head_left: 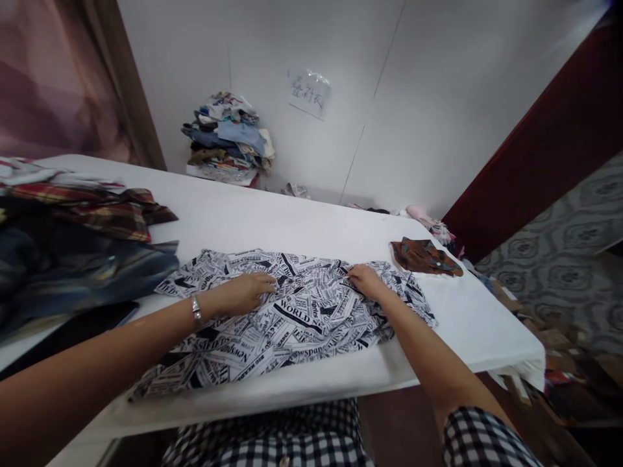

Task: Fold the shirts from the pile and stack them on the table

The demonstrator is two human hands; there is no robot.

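Observation:
A black-and-white newspaper-print shirt (296,311) lies spread across the white table in front of me, its lower edge near the table's front. My left hand (246,293), with a silver bracelet at the wrist, rests on the shirt's left part. Its fingers are bent and closed on the cloth. Further right, my right hand (365,280) pinches the fabric near the upper edge, fingers curled. The fingertips of both hands are partly hidden against the print.
Several garments are heaped at the left, including a plaid shirt (97,207) and blue denim (87,266). A folded brown garment (426,256) lies at the right of the white table (477,318). Behind the table stands a clothes stack (228,136); a paper sign (309,94) hangs on the wall.

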